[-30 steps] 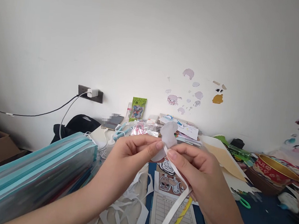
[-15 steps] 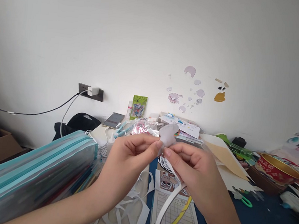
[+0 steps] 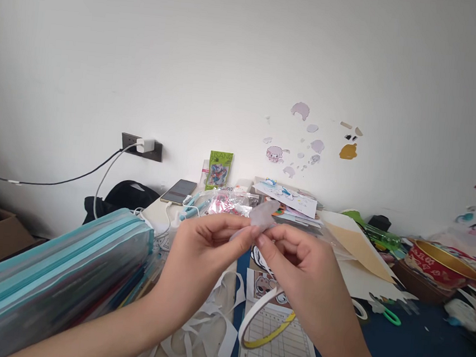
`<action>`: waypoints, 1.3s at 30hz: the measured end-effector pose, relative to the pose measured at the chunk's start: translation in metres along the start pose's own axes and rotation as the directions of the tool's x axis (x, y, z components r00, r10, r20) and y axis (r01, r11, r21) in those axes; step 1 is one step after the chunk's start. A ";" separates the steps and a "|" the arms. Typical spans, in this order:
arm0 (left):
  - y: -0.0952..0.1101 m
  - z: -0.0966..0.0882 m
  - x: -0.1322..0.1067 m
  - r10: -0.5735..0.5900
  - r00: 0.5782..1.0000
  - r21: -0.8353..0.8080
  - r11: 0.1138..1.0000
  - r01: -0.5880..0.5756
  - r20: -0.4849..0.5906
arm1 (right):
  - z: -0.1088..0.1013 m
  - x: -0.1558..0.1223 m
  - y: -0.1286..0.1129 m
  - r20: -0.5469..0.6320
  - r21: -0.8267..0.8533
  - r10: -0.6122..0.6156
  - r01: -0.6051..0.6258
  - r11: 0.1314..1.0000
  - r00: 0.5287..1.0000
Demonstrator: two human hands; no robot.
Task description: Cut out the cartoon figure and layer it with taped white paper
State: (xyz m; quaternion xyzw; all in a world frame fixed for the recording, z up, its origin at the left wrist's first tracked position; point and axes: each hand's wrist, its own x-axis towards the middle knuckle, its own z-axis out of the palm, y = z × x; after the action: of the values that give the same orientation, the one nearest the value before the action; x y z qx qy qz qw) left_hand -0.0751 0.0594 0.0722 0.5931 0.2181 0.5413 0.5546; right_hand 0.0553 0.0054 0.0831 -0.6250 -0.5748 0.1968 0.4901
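A small pale lilac paper cutout stands up between my fingertips. My left hand is closed, with thumb and forefinger pinching the cutout at its lower edge. Close beside it, my right hand is closed too, its thumb and fingertips at the same lower edge. A thin roll of white tape with a yellow inner ring hangs below the right hand, its upper part hidden behind the fingers. Whether a strip of tape lies on the cutout, I cannot tell.
At left stands a clear zip case with turquoise edging. White paper strips lie in front of me, beside a gridded sheet. Green-handled scissors and a red-and-gold bowl are at right. A phone lies near the wall.
The cutout has tilted and sunk slightly between my fingers. The tape roll has swung a little up and to the left, and the hands have drawn slightly closer.
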 end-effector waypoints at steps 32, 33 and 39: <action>0.003 -0.004 -0.004 0.079 0.997 0.113 0.991 -0.076 -0.019 | -0.006 0.001 -0.005 0.104 0.023 -0.018 0.015 1.000 0.994; 0.002 -0.005 -0.005 0.086 0.996 0.109 0.990 -0.086 -0.001 | -0.005 0.000 -0.004 0.080 0.008 -0.063 0.062 0.998 0.995; 0.006 -0.012 -0.008 0.312 0.948 -0.076 0.949 -0.307 0.066 | -0.013 0.000 0.005 -0.145 -0.489 -0.761 0.623 0.611 0.632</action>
State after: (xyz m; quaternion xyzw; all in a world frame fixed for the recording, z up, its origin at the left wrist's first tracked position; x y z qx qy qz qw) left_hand -0.0904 0.0564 0.0717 0.6221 0.0833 0.6052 0.4896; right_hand 0.0680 0.0007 0.0846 -0.4570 -0.7071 -0.2421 0.4823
